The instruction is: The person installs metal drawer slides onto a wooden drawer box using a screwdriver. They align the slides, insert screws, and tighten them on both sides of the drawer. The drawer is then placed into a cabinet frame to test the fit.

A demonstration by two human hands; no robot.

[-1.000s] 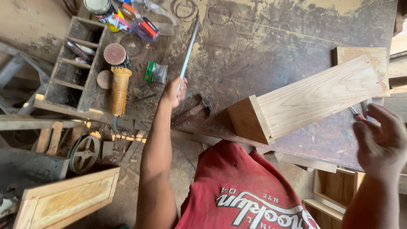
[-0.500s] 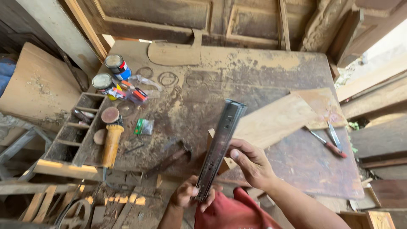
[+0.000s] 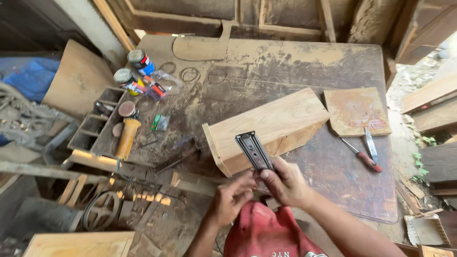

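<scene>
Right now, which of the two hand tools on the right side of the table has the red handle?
The screwdriver, lying nearer the wooden box. The chisel beside it is a flat pale blade without red.

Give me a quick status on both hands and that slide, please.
Both hands, left hand and right hand, grip the metal drawer slide. Slide held over the wooden box. Screwdriver lies apart on the workbench.

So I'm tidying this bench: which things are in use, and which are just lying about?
In use:
left hand
right hand
metal slide, held by both
wooden box, just behind it

Lying about:
screwdriver
chisel
square board
tins
yellow tool
</scene>
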